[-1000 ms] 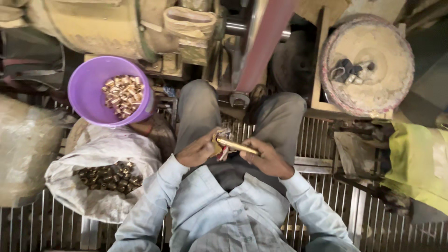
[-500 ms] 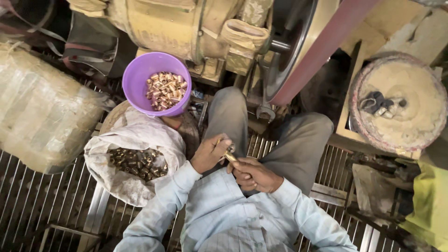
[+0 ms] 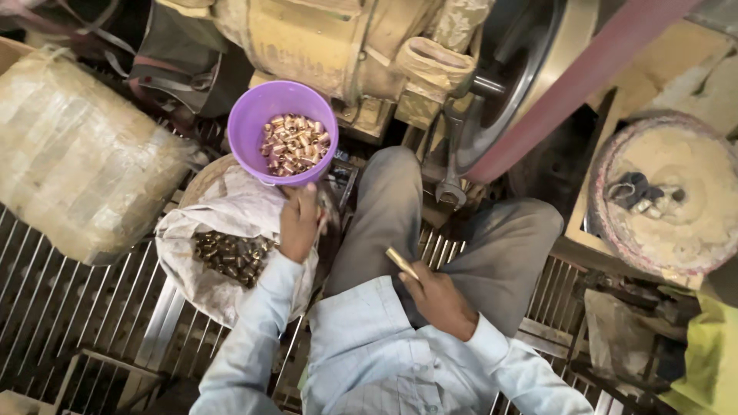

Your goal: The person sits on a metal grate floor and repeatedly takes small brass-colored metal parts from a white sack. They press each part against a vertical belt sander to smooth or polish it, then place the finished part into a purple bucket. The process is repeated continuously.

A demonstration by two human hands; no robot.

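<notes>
The left hand (image 3: 298, 223) is stretched forward from a pale blue sleeve, with the arm almost straight and the back of the hand turned up. Its fingers are curled loosely just below the rim of the round purple plastic bucket (image 3: 250, 127), and they seem to pinch something small, but I cannot tell what it is or how firmly the hand is closed. The bucket stands directly ahead of this hand and holds a heap of short shiny copper-coloured metal pieces (image 3: 294, 144). Just to the left of the hand, partly under the wrist, lies an open white cloth sack (image 3: 231, 211) with darker brown metal pieces (image 3: 231, 255) inside it (they look duller than those in the bucket).

The right hand (image 3: 434, 296) rests near the body, over the lap, with the elbow bent and the forearm coming from the lower right. It is closed around a thin brass-coloured metal rod (image 3: 402, 262), which sticks out of the fist and points up and to the left, toward the other hand. The two hands are well apart.

Beyond both hands stands a large dusty yellow machine (image 3: 323, 38) with a grey wheel and a red belt (image 3: 584, 73). Far to the right of the right hand is a round dusty disc (image 3: 661, 207). Under the person is a metal grate floor (image 3: 92, 307).
</notes>
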